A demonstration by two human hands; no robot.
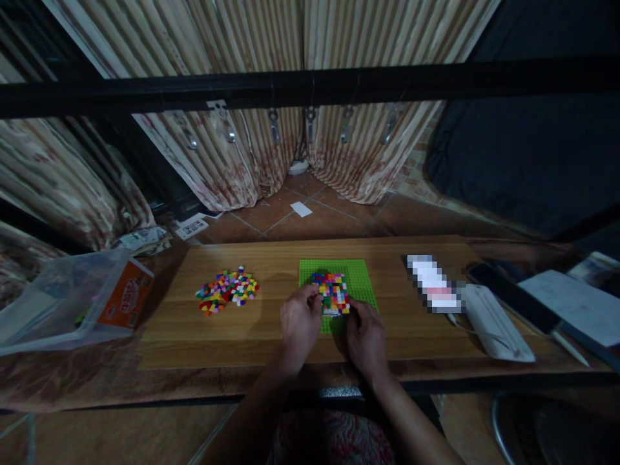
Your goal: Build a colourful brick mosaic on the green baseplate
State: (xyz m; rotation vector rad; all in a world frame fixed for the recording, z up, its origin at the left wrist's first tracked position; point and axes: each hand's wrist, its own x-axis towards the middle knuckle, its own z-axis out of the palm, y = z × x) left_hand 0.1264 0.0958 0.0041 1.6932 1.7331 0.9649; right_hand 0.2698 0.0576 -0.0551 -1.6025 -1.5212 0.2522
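A square block of small multicoloured building bricks [332,292] is over the green studded baseplate [359,274]; I cannot tell whether it rests on the plate or is lifted slightly. My left hand [300,320] has its thumb and fingers curled closed at the block's left side. At its lower right corner, my right hand [367,332] grips with bent fingers, partly hidden by the hand itself. A loose pile of bricks in many colours [230,287] lies on the wooden board [276,265], left of the plate.
A clear plastic box [62,297] with an orange label stands at the far left. To the right lie a phone with a blurred screen [433,284], a white power bank-like slab [498,323] with a cable, a dark long object [508,294] and white paper [574,307].
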